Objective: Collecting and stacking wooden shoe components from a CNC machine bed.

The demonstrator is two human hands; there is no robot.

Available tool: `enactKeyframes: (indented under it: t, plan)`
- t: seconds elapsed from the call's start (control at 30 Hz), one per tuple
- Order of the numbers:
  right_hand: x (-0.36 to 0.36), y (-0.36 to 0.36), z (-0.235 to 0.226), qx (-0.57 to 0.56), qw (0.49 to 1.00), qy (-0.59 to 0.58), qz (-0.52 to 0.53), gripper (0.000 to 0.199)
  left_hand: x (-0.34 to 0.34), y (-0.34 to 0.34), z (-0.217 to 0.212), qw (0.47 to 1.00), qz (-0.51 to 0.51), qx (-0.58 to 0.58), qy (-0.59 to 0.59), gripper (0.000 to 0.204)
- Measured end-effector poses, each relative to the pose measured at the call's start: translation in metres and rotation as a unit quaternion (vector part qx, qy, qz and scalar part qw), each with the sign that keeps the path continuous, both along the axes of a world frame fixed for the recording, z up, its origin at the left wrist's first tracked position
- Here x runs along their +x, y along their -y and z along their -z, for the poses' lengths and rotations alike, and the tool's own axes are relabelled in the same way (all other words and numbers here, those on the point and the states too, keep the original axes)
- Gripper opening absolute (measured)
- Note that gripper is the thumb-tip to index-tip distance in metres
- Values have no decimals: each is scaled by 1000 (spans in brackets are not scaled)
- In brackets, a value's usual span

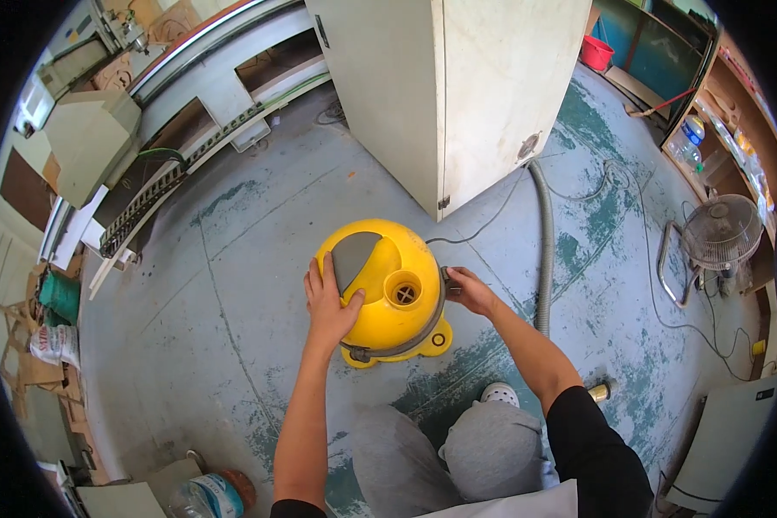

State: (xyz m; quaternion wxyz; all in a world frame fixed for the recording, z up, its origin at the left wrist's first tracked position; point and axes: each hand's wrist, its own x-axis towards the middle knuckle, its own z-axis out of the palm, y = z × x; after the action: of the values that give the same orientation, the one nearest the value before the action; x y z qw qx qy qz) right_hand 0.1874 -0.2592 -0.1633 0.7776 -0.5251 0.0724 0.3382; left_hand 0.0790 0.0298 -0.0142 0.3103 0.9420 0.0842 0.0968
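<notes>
Yellow and domed, on the scuffed blue-grey floor (276, 216) just ahead of the bent knees (494, 445): a canister vacuum (380, 326) with a grey top panel (352, 256) and a round port (403, 290). On its left side, the left hand (331, 309), spread wide against the casing. At the dark latch (448, 278) on the right edge, the right hand (473, 290), half curled; whether pinching it, cannot tell. Beyond, a pale cabinet (501, 95); to the right, a grey corrugated hose (545, 237) and a caged fan (723, 230).
</notes>
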Motion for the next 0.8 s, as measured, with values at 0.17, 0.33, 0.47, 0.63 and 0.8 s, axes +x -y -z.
enactKeyframes:
  t: [0.17,0.33,0.47,0.63,0.8]
  plan:
    - [-4,-12,-6,-208,971,121,7,55,1,-2,1,1000,1,1,-4,91]
    - [-28,-38,-2,-285,941,178,42,68,1,-4,2,999,-6,16,-29,93]
    - [-10,-9,23,-260,949,180,7,67,9,4,-5,1000,8,-12,-4,92]
    - [-69,-41,-79,-307,940,138,55,82,34,-37,-45,989,9,-30,-145,88]
    - [-119,-69,-80,-330,830,449,17,92,44,-51,-28,978,42,-164,-124,81]
